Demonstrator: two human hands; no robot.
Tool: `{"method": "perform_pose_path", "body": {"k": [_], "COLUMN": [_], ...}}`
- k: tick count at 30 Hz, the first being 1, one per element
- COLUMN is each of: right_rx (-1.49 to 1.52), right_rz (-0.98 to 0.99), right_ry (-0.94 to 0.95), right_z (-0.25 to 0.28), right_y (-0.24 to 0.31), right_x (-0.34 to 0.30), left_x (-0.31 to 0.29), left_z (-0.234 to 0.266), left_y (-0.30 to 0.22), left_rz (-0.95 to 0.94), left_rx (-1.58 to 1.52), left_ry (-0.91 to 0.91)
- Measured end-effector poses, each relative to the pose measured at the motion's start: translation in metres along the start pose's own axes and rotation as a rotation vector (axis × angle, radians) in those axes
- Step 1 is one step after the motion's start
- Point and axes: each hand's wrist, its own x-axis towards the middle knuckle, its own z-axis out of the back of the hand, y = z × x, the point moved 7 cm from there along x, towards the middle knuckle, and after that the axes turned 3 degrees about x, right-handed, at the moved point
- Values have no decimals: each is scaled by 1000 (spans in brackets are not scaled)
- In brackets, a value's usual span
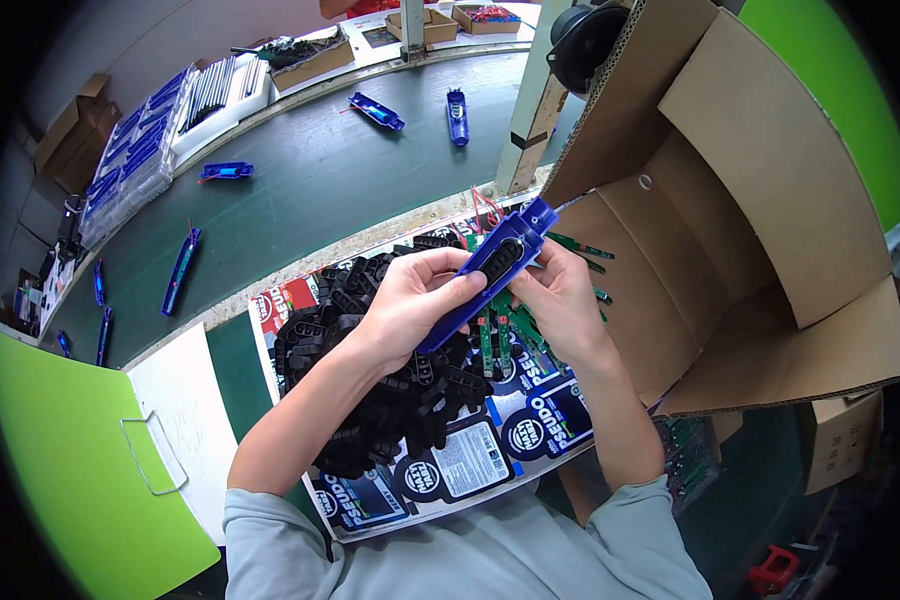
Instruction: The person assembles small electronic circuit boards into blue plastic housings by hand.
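Observation:
Both my hands are closed on one long blue plastic casing (536,216), held tilted above the tray. A black button pad (502,262) sits in the casing's hollow. My left hand (415,300) grips the casing's lower part, its thumb pressing on the pad's edge. My right hand (560,300) pinches the casing's side farther up; some fingers are hidden behind it. Beneath my left hand lies a heap of black button pads (335,320). Several narrow green circuit boards (487,345) with red wires lie under and beside my right hand.
A printed tray (460,455) lies before me. An open cardboard box (740,250) stands close on the right. Beyond is a green conveyor belt (300,180) carrying several blue casings (180,270), with a metal post (530,125) beside it. A green folder (80,460) lies at left.

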Motion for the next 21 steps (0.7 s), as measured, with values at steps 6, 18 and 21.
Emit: {"method": "perform_pose_path", "body": {"k": [6, 18, 21], "right_rx": [441, 92, 111], "right_rz": [-6, 6, 17], "right_ry": [-65, -261, -292], "right_z": [18, 52, 50], "right_y": [-1, -10, 0], "right_x": [6, -1, -6], "left_x": [-1, 13, 8], "left_z": [14, 3, 9], "left_y": [6, 24, 17], "left_rz": [81, 155, 105], "left_rx": [-71, 85, 105], "left_ry": [-84, -40, -124]}}
